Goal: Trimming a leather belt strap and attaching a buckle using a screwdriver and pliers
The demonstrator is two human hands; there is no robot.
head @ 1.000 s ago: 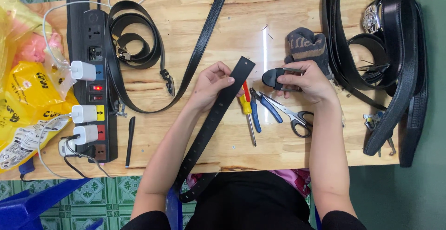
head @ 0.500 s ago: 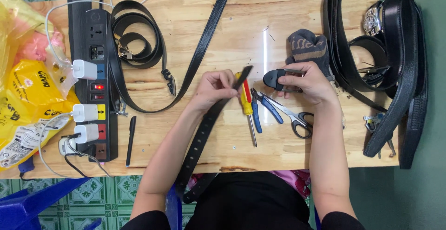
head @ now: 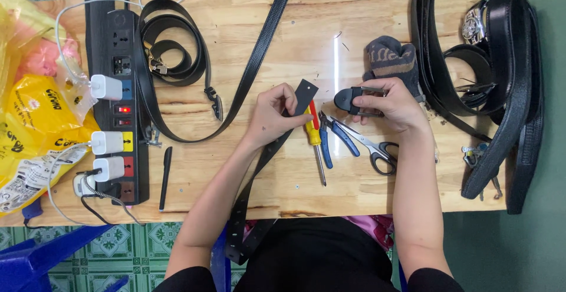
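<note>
Left hand (head: 272,114) draws the black belt strap (head: 259,168) end back toward the body; strap tip now lies nearer the screwdriver (head: 315,141), twisted flatter.

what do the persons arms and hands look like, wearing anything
Both forearms are bare up to the elbows. The left hand and right hand wear no gloves, and no rings, watch or bracelet show. Black short sleeves appear at the bottom edge, on the upper arms.
</note>
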